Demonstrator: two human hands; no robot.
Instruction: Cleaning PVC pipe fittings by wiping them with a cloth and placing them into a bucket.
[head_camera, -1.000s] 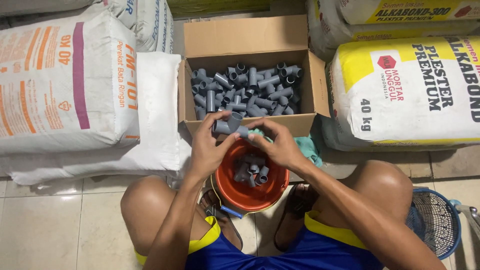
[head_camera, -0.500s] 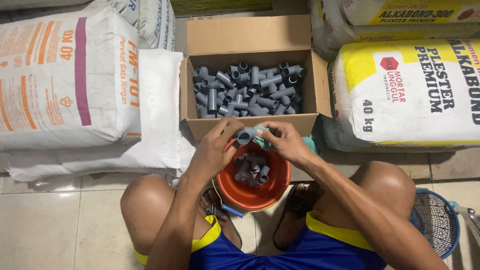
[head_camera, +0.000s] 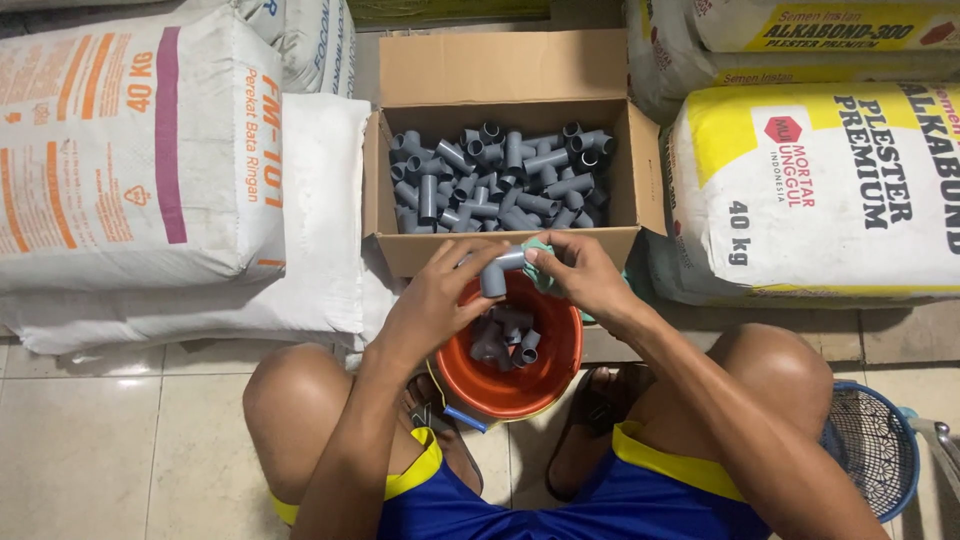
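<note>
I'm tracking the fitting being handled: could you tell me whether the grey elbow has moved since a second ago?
Yes. The grey elbow was at the cardboard box's front edge; it now sits lower, over the orange bucket, held by the left hand.

Open brown cardboard box (head_camera: 500, 75) centre, white-orange sack (head_camera: 130, 150) left, white-yellow sack (head_camera: 830, 190) right
</note>
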